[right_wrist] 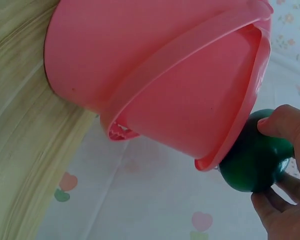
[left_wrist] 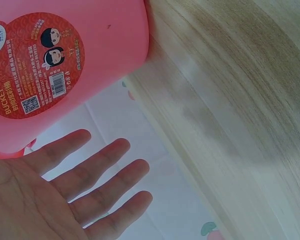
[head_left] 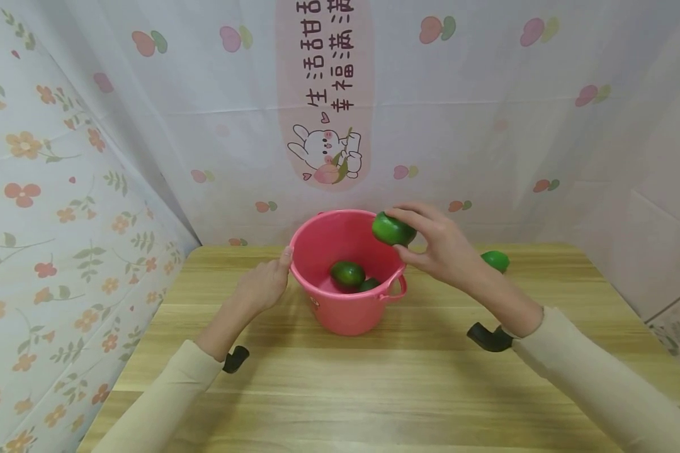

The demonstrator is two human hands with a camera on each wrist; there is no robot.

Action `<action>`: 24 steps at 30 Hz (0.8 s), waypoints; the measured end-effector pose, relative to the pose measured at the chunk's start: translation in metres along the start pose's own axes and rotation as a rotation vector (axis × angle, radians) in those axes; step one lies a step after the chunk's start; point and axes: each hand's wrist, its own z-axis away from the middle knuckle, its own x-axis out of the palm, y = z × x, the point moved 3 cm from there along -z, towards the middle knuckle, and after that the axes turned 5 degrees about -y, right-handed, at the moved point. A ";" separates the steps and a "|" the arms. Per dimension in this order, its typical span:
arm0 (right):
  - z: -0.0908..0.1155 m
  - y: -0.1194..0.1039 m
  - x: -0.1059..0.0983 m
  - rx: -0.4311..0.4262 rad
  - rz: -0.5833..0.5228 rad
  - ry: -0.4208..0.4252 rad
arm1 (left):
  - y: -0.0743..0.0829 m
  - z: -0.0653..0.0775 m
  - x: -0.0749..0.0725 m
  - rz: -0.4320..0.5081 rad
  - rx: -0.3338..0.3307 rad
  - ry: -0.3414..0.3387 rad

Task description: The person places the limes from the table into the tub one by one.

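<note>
A pink plastic bucket stands on the wooden table, with two dark green fruits inside it. At the bucket's left rim, my left hand touches the edge with its thumb side; in the left wrist view its four fingers are straight and spread beside the labelled bucket wall. My right hand pinches a glossy green lime-like fruit between thumb and fingers, just above the right rim. In the right wrist view that fruit appears close against the rim, and whether they touch I cannot tell.
Behind my right forearm, another green fruit lies on the table near its back right. The bucket's handle hangs down on the right side. A patterned curtain hangs behind the table and along its left.
</note>
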 end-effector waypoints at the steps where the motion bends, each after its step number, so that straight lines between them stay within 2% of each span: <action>1: -0.001 -0.001 0.001 0.001 -0.003 -0.005 | 0.000 0.000 0.000 0.000 0.001 -0.001; 12: -0.007 -0.007 0.011 -0.036 -0.039 -0.034 | -0.002 0.000 0.000 0.005 0.001 0.012; 24: -0.014 -0.014 0.024 -0.018 -0.089 -0.087 | -0.003 -0.002 0.001 0.010 -0.001 0.002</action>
